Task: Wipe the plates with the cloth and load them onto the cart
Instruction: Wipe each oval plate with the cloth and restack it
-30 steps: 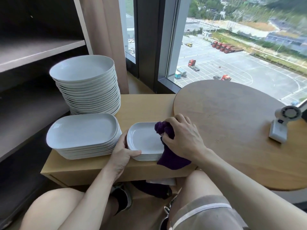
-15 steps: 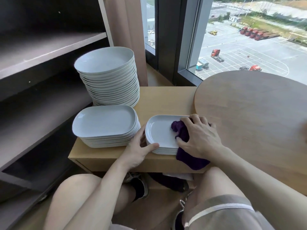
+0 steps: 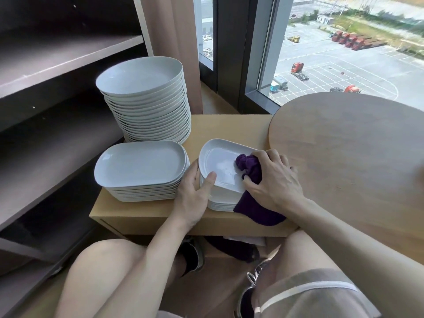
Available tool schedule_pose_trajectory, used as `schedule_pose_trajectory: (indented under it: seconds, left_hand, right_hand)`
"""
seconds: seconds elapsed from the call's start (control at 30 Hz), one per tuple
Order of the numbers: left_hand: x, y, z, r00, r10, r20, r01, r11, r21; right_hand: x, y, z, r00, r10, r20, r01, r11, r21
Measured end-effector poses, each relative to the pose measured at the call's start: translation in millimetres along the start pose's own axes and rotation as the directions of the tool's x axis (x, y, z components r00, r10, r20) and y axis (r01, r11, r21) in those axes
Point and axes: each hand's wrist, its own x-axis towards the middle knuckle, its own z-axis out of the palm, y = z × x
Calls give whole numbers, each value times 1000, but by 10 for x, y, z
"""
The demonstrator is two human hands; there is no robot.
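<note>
- In the middle of the frame, a small white plate (image 3: 219, 165) lies on top of a short pile of plates (image 3: 221, 204), turned askew to the ones beneath it.
- The left hand (image 3: 193, 199) holds this plate by its near left rim, with the thumb laid on the inside and the fingers curled round the edge.
- The right hand (image 3: 274, 180) grips a bunched purple cloth (image 3: 250, 169) and presses it onto the right part of the plate.
- The loose end of the cloth hangs down past the front of the pile and over the front edge of the worktop (image 3: 220, 127).
- This worktop is a low, pale wooden one, and it carries all the plates.
- Just left of the short pile stands a middling pile of larger oblong plates (image 3: 140, 166); the left hand lies in the gap between the two.
- Behind that, toward the upper left, a tall pile of deeper plates (image 3: 146, 99) rises beside a curtain (image 3: 174, 42).
- Along the left edge of the frame run dark shelves (image 3: 57, 56).
- On the right, a round wooden table (image 3: 344, 145) overlaps the right end of the worktop.
- At the upper right, a window (image 3: 344, 53) looks down on a lot with parked lorries.
- At the bottom of the frame are the person's bare knees, and dark shoes show below the worktop.
</note>
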Motion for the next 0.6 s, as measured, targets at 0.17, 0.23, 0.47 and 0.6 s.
schedule_pose_trajectory:
  seconds: [0.17,0.23,0.47,0.6]
  left_hand:
    - [-57,95,60,982,29,-187,-2,990,144]
    - [-58,138,55,987,-25,-162,37,997,73]
    - [9,190,-326,957,-6,-291,45,991,125]
    - [37,202,-693,919,-14,-393,66,990,121]
  right_hand:
    - [20,65,-37,999,-31,26,29,996,81]
    - [17,59,-27,999,-46,18,45,996,78]
    - [-29,61,32,992,-122,-10,122,992,1]
    - [-16,83,71,993,-118,0,118,993,-30]
